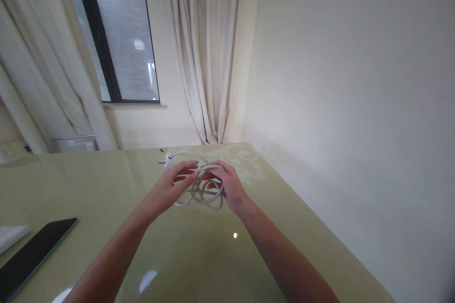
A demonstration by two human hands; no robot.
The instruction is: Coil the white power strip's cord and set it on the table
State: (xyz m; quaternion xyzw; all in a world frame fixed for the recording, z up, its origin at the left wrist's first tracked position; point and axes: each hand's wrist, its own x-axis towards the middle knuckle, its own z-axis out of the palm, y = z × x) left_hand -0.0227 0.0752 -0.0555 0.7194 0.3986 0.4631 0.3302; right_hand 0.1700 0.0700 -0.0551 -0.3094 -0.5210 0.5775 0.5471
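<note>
Seemingly both hands, left hand (170, 189) and right hand (229, 187), grip the coiled white cable (202, 194).

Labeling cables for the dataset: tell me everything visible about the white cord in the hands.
The white cord is a thick, round, smooth cable, rubber or plastic by its look, bunched in several loose overlapping loops on the glossy green table. One strand arcs away to a white plug lying on the table by the far edge. The left hand and right hand flank the bundle, fingers curled on its upper loops. Its other end is not visible.
</note>
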